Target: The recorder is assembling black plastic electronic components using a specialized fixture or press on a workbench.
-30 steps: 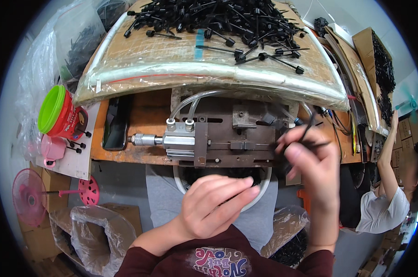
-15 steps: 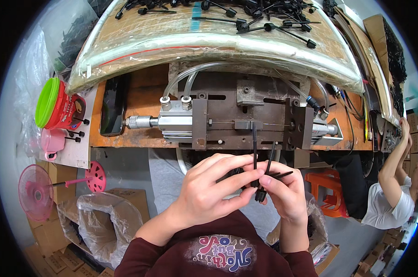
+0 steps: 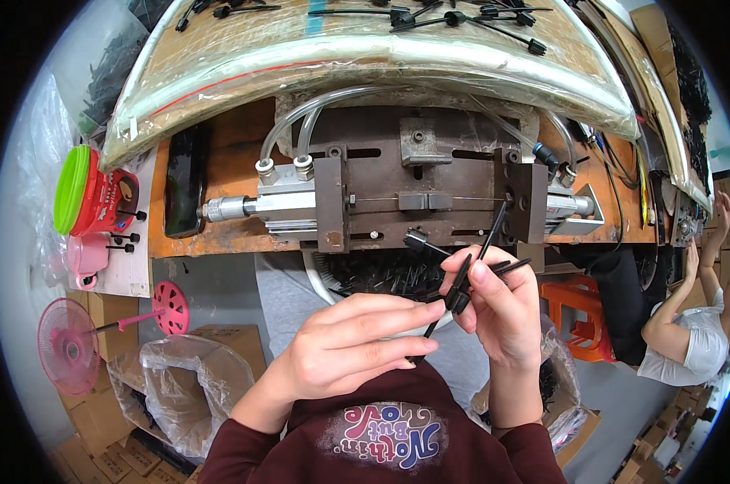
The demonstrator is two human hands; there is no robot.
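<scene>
Pinched between thumb and fingers of the right hand (image 3: 498, 302), a loose fan of black ribbed-head stems (image 3: 459, 298) crosses in front of a bench-mounted clamping fixture, over the lap; one ribbed head juts out toward the bench. The pinch sits close to the heads, probably because they are the thickest part, and leaves the thin ends free to splay. The left hand (image 3: 353, 343) lies just beside it, its fingers almost straight and close together. A dark stem shows at their tips, but whether they grip or merely touch it cannot be told; the thumb is hidden.

Beneath, a white-rimmed basin (image 3: 318, 281) of more black pieces sits partly under the bench edge, seemingly placed there to catch or supply them. On the wooden workbench (image 3: 248, 240), left and right pneumatic cylinders (image 3: 288, 211) face each other across a brown steel plate (image 3: 381, 165), a small grey block (image 3: 424, 201) midway between, apparently to centre the thin rod (image 3: 381, 199) running through it.

Room to move lies chiefly between the bench's front edge and the torso. Behind the fixture, the plastic-wrapped cardboard shelf (image 3: 300, 81) overhangs, its padded lip and the clear air hoses (image 3: 310, 105) crowding the rear. One stem tip overlaps the right-hand upright in view; contact cannot be judged.
</scene>
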